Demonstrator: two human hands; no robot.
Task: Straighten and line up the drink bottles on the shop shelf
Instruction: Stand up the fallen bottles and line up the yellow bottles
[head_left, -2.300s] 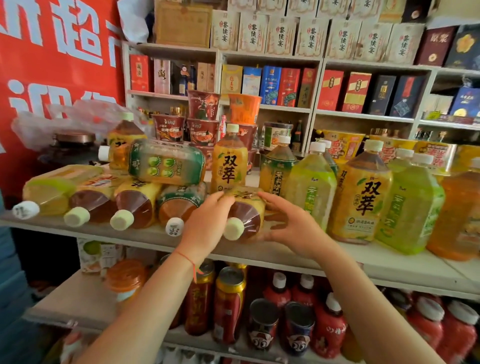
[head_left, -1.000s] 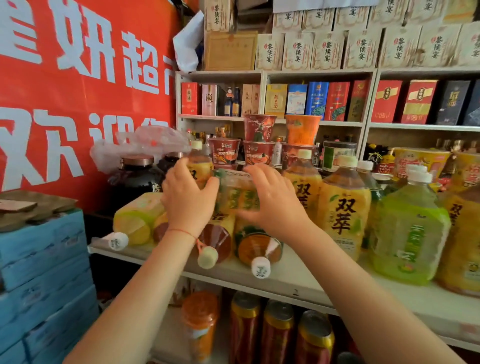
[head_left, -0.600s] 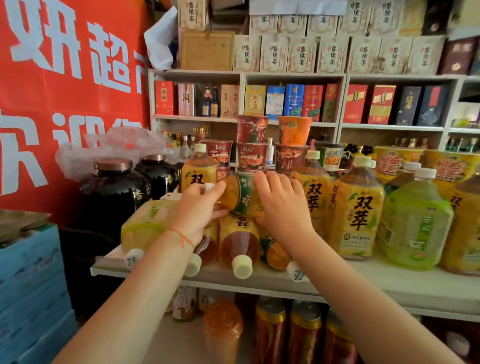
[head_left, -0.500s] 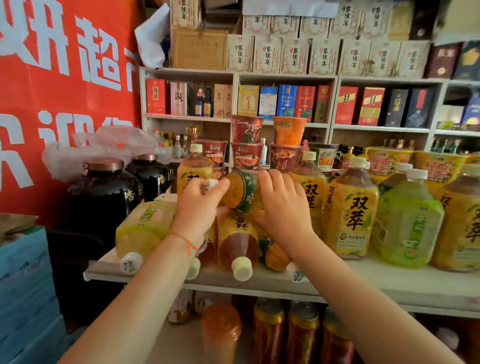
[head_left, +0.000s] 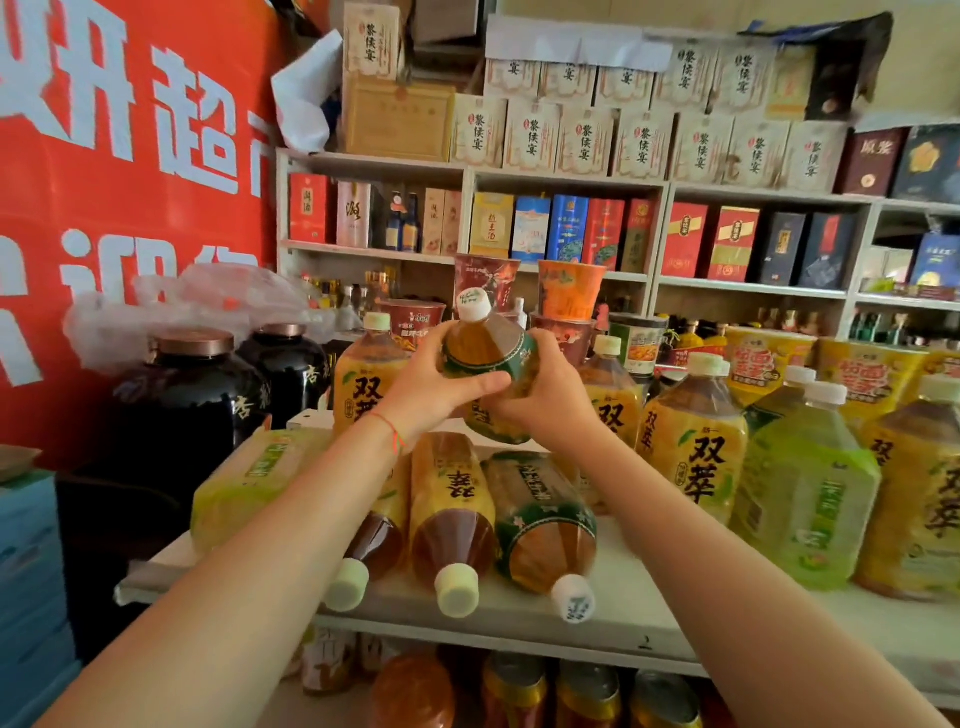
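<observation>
- Jars (head_left: 200, 395), dark and lidded, stand at the far left beside the red banner (head_left: 104, 156); nothing there needs your attention.
- Green bottle (head_left: 249, 480) lies on its side at the left end of the shelf (head_left: 623, 613), cap hidden behind your forearm.
- Left hand (head_left: 431, 395) wraps the near side of the tea bottle (head_left: 488, 358), thumb across its green label, fingers curled under.
- You hold that tea bottle in the air above the lying row, nearly upright, its white cap tipped slightly left, apart from the shelf.
- Right hand (head_left: 545, 400) cups the bottle's far side, fingers closed round the body; both hands share the load.
- Below, three lying bottles (head_left: 540, 519) point their caps at the shelf's front edge, side by side and touching.
- To set this one down well, keep both palms low on the body, bring the base flat, and turn the label forward before you let go.
- The likely spot is beside the upright yellow bottle (head_left: 363, 384) at the back, or next to the standing row (head_left: 696, 441) to the right; which gap is free you cannot tell from here.
- Watch the base over the lying bottles: a nudge could roll one off the front edge.
</observation>
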